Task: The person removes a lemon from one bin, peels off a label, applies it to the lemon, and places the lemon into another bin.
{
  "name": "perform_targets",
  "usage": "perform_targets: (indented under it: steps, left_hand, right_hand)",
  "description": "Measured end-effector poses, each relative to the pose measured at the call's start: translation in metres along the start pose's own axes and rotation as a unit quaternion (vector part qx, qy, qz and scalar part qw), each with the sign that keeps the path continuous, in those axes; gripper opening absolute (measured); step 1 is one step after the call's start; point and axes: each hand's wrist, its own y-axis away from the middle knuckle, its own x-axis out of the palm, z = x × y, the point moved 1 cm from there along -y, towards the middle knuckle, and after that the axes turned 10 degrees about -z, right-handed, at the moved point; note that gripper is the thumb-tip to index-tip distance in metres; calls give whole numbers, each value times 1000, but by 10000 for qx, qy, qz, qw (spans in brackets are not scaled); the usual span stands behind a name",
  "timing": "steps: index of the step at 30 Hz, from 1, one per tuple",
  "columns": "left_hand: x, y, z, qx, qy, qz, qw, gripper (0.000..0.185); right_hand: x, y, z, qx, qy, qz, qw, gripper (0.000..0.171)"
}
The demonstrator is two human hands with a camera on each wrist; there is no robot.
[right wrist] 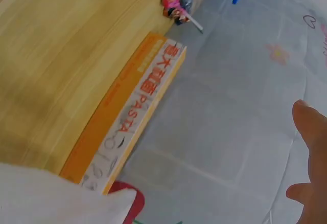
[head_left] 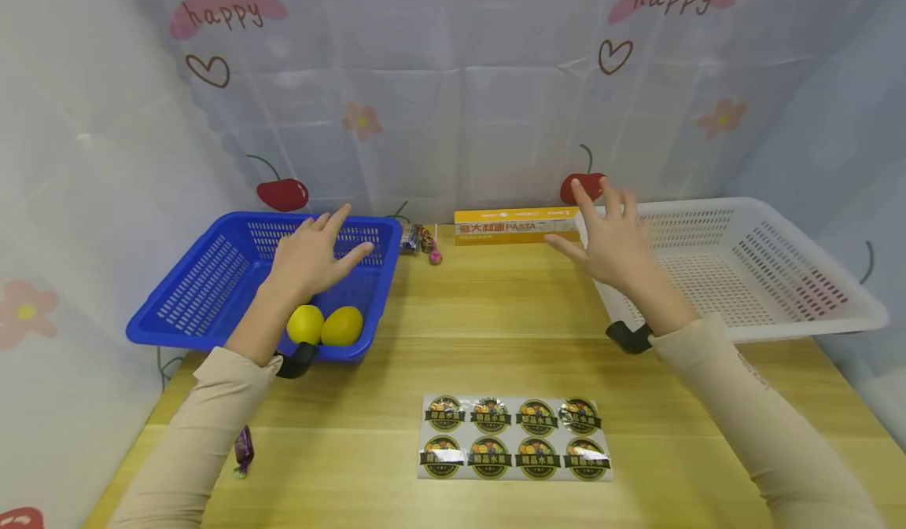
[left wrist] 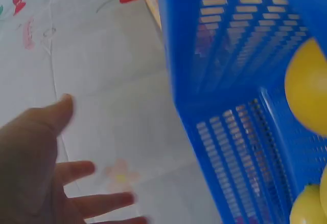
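My left hand hovers above the blue basket, fingers spread and holding nothing. Two yellow fruits, one a round yellow fruit and one a wider yellow fruit, lie in the basket's near right corner; more yellow shows in the left wrist view. Over the left edge of the white basket is my right hand, also spread and holding nothing. Behind that hand a yellow pasta box stands against the back curtain. Both hands are partly cut off in the wrist views.
A sheet of round fruit stickers lies at the table's front middle. Beside my left sleeve is a purple wrapped candy. A pink lollipop and wrapped sweets sit between the blue basket and the box. Printed curtains enclose the table.
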Motion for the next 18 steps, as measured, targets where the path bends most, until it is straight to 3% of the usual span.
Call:
perform_targets:
  steps: [3,6,9,11,14,18]
  left_hand:
    - [-5,0,22,-43,209,572,9981,76]
    - [-7,-2,50,-90,510,1158,9919,73]
    - [-6,-5,77,-248,809,1517,9848,74]
    - [-4,-8,93,-524,1100,1717,9776,75]
    - [1,-12,114,-1067,1605,1987,9609,78]
    - [9,-15,133,-1619,2040,2145,9414,79]
  right_hand:
    - [9,-10,16,-179,-817,20,9965,90]
    - [21,-22,38,-361,-1655,117,9855,85]
    - [38,-34,60,-518,-2249,237,9727,80]
    - [50,-39,75,-614,-2574,372,9636,78]
    - [69,-45,96,-641,-3162,726,9437,76]
    - [89,-48,121,-319,-4047,1330,9042,76]
